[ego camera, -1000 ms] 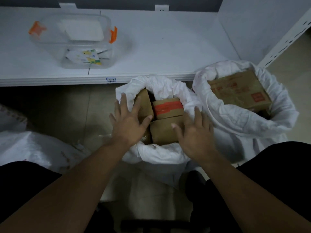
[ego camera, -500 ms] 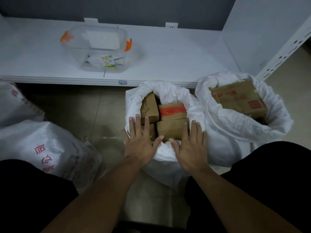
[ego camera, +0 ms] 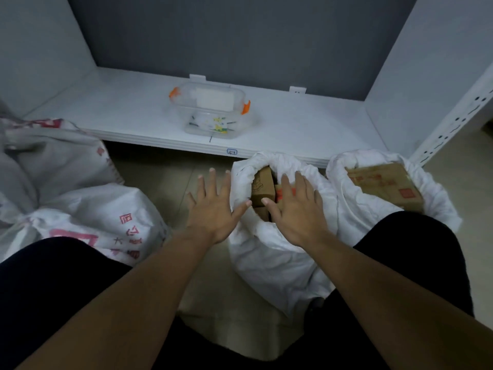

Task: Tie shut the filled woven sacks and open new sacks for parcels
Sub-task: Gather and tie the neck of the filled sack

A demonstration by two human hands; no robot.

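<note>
Hands spread, gripping nothing: left hand point(ego camera: 213, 209) beside, right hand point(ego camera: 296, 212) over the open white woven sack point(ego camera: 266, 260) of brown cardboard parcels point(ego camera: 262, 186), on the floor point(ego camera: 165, 177) at the white shelf point(ego camera: 133, 121) front edge; best to gather its rim evenly before tying.

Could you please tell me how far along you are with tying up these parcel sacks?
Done: the printed sacks on the left lie filled, though whether they are tied is not visible. In hand: the left hand and right hand are spread open at the mouth of the near sack, which is full of boxes and untied. Left: tying it, tying the right sack, and opening new sacks.
</note>
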